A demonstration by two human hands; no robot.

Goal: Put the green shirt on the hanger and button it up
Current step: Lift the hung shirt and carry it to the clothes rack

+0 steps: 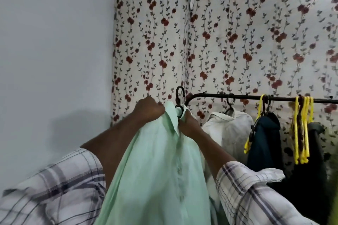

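Nearest, two plaid sleeves (256,197) come in from the bottom corners, both rolled back to bare forearms. Between them hangs one green shirt (155,179), pale mint, its front facing the camera and its placket running down the middle; the buttons are too blurred to count. The shirt is held up at its collar by two hands. The left hand (150,109) is balled into a fist, its grip bunched tight on the collar cloth at the left. The right hand (188,124) sits just beside it on the right, its grip pinching the collar edge at the neck of the hanger (180,95). Only the dark hook and neck of this one hanger show, rising out of the collar just beside the curved left end of the rail; whether they touch cannot be told. Further back, one black rail (256,97) runs off to the right and carries three garments: a white shirt (228,129) on a dark hanger, then a dark teal garment (265,142), then a darker garment (316,133) at the far right edge. Two bunches of yellow hangers (301,133) hang among them, too tangled to count singly. Farthest, a flowered backdrop (219,33) with red blooms on grey vines fills the right, and one plain pale wall (54,42) fills the left.
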